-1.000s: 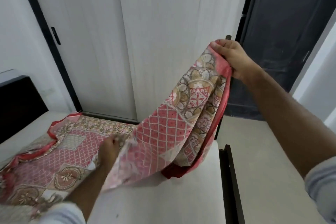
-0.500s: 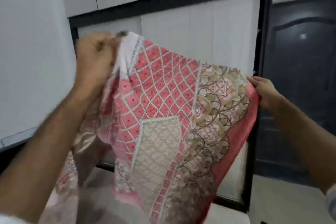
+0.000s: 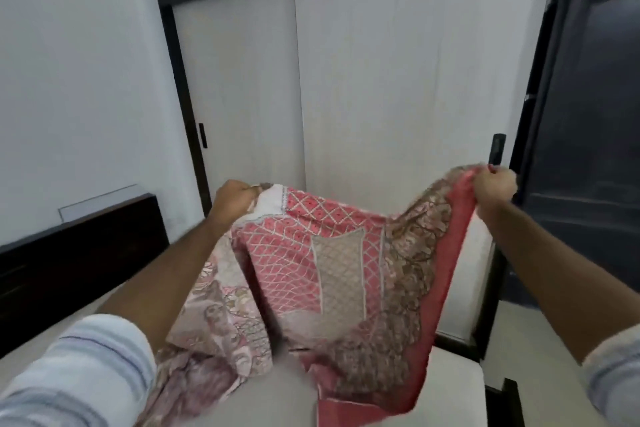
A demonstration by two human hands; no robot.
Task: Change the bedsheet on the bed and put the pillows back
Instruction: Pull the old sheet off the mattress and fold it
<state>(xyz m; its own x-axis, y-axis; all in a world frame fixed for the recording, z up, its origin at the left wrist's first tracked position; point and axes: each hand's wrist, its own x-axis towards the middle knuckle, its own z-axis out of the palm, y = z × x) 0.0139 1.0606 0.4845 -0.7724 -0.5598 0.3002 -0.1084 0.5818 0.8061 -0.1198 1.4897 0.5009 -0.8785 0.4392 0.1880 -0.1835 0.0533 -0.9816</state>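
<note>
A pink and red patterned bedsheet (image 3: pixel 332 274) hangs spread between my two hands above the bare cream mattress (image 3: pixel 270 392). My left hand (image 3: pixel 232 199) grips its upper left edge in a fist. My right hand (image 3: pixel 493 184) grips the red-bordered upper right corner. The sheet sags in the middle, and its lower part trails down onto the mattress by my left forearm. No pillows are in view.
A dark wooden headboard (image 3: pixel 76 253) stands at the left. White sliding wardrobe doors (image 3: pixel 381 80) with a black frame fill the wall ahead. A dark door (image 3: pixel 588 114) is at the right, and the dark bed frame edge (image 3: pixel 509 402) borders the floor.
My left hand lifted its edge of the sheet off the mattress up high, then both hands came down lower and spread wider apart, stretching the sheet out.
</note>
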